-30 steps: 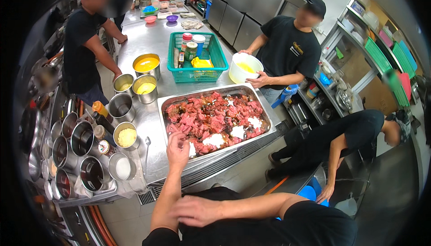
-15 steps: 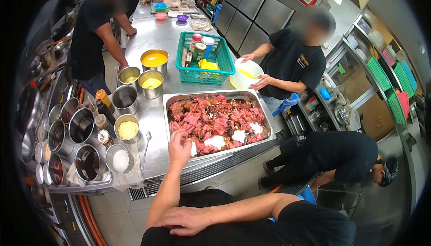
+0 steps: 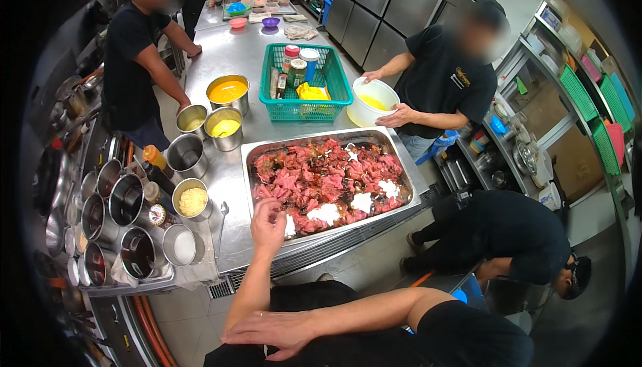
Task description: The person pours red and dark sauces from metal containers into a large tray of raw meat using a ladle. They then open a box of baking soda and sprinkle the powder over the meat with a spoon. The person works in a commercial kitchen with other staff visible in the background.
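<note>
My left hand (image 3: 268, 225) is raised at the near left corner of a steel tray (image 3: 409, 173), its fingers loosely bent and nothing visible in them. The tray holds sliced raw red meat (image 3: 328, 176) with dark sauce and several patches of white powder (image 3: 324, 214). My right arm crosses in front of me, and my right hand (image 3: 274, 332) rests with extended fingers across my left forearm. Across the table a person in black holds a white bowl (image 3: 363, 116) with yellow liquid, close to the tray's far right corner.
A green basket (image 3: 301, 113) with jars stands behind the tray. Left are steel pots, including one of orange liquid (image 3: 227, 91), one of minced pale food (image 3: 193, 201) and one of white grains (image 3: 182, 245). A spoon (image 3: 223, 223) lies beside them. Another person bends low at right; one leans at left.
My view has shifted slightly; both my hands keep about the same pose. The person across still holds the bowl. The person at left has the head raised a little more into view.
</note>
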Action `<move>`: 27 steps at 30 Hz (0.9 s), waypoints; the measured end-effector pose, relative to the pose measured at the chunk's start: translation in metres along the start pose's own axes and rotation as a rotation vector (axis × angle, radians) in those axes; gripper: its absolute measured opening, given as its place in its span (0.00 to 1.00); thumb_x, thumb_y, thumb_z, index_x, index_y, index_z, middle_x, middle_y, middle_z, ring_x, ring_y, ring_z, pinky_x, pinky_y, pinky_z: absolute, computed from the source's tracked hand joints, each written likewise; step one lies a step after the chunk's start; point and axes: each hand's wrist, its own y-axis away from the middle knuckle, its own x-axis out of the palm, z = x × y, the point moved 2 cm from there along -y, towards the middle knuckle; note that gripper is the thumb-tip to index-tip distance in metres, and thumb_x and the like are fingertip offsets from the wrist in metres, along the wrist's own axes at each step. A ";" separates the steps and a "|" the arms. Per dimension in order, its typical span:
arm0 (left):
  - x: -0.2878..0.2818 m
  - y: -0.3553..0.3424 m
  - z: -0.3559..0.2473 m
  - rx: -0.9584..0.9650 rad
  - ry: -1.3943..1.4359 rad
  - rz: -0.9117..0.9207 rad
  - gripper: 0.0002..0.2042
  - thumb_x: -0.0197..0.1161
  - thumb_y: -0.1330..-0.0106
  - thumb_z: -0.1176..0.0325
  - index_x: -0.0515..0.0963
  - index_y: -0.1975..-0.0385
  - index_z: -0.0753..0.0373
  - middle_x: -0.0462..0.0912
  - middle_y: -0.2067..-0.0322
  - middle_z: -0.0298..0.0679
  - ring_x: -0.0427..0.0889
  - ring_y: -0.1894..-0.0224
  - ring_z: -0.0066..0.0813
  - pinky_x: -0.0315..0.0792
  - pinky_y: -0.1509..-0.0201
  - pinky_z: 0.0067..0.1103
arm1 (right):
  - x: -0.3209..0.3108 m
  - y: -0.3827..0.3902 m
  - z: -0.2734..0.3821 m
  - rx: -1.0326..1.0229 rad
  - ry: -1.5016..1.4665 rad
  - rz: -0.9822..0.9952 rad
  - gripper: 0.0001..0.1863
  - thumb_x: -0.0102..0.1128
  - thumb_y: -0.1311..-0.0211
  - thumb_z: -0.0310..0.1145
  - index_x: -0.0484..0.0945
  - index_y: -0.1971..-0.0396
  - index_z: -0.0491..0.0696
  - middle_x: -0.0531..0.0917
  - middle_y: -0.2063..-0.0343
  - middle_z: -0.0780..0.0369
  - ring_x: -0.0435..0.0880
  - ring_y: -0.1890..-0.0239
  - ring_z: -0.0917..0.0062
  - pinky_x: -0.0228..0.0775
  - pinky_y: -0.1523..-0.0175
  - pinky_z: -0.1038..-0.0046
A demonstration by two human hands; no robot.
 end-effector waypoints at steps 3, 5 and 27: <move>0.001 0.000 -0.003 0.008 -0.022 0.029 0.10 0.65 0.41 0.76 0.78 0.60 0.67 0.80 0.52 0.41 0.81 0.69 0.27 0.75 0.66 0.22 | 0.009 0.005 -0.017 0.042 -0.048 -0.019 0.52 0.71 0.50 0.32 0.50 0.26 0.45 0.69 0.37 0.51 0.68 0.34 0.55 0.55 0.28 0.54; 0.001 -0.002 -0.001 -0.034 0.025 0.034 0.10 0.65 0.41 0.76 0.78 0.59 0.67 0.80 0.52 0.41 0.81 0.69 0.27 0.75 0.66 0.22 | 0.007 0.006 -0.028 0.100 -0.059 -0.002 0.53 0.72 0.51 0.33 0.50 0.25 0.45 0.73 0.41 0.51 0.71 0.37 0.54 0.56 0.29 0.54; 0.001 0.002 0.008 0.026 0.077 0.075 0.10 0.62 0.40 0.78 0.78 0.59 0.69 0.79 0.52 0.44 0.81 0.65 0.31 0.77 0.62 0.23 | 0.032 -0.022 -0.029 0.075 0.186 0.088 0.59 0.79 0.60 0.39 0.53 0.26 0.47 0.72 0.40 0.49 0.71 0.37 0.54 0.57 0.31 0.51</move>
